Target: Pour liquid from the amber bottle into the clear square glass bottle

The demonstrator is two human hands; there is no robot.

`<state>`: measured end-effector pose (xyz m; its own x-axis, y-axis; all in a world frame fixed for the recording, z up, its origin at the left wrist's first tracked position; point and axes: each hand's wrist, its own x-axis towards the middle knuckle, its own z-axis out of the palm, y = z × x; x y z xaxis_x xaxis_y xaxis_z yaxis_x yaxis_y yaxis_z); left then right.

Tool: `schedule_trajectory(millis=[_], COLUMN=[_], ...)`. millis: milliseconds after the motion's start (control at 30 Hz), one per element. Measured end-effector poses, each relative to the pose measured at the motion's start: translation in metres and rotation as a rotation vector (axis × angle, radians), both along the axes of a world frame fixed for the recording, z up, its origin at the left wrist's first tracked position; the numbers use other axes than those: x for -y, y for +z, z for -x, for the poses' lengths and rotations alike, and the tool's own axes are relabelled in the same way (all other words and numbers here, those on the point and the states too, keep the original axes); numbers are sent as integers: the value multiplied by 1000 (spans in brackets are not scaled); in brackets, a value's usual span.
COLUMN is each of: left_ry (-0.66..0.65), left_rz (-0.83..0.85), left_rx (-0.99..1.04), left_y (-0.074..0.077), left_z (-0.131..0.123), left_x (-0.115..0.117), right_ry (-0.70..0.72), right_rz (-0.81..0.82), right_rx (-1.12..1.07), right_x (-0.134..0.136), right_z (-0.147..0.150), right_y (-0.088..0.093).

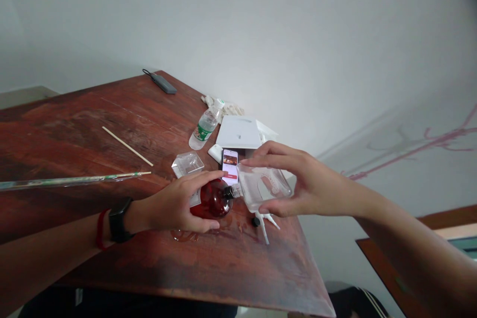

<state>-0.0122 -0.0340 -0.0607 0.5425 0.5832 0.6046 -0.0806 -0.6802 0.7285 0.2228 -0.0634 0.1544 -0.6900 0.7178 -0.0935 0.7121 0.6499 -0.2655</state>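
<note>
My left hand (pixel 184 202) wraps round a round bottle of red liquid (pixel 214 200) with a black neck. In my right hand (pixel 286 179) is a clear flat bottle (pixel 263 187), gripped between thumb and fingers and tipped on its side. Its threaded mouth meets the black neck of the red bottle. Behind the two bottles lies a phone (pixel 230 161) with its screen lit. A clear plastic tray (pixel 188 163) rests just beyond my left hand. Below the clear bottle are white plastic pieces (pixel 264 226) and a small black cap (pixel 255 221).
On the reddish wooden table (pixel 93 144) stand a water bottle (pixel 204 126) and a white box (pixel 239 132). A thin stick (pixel 127 146), a wrapped bundle of sticks (pixel 74 181) and a grey device (pixel 163 83) lie to the left. Some liquid wets the tabletop near the red bottle.
</note>
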Motion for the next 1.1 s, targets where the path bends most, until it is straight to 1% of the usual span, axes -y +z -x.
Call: schedule_trajectory(millis=[433, 567, 733, 900, 1100], left_ry=[-6, -9, -8, -42, -16], left_rz=[15, 44, 43, 54, 26], left_rx=[-30, -41, -27, -6, -4], left_y=[0, 2, 3, 3, 2], left_z=[-1, 1, 1, 1, 1], left_x=[1, 3, 5, 5, 4], right_ry=[27, 29, 39, 53, 67], right_rz=[6, 8, -25, -43, -57], right_rx=[26, 49, 82, 101, 106], right_x=[2, 4, 9, 12, 15], right_z=[1, 4, 9, 11, 13], right_y=[3, 7, 12, 16, 19])
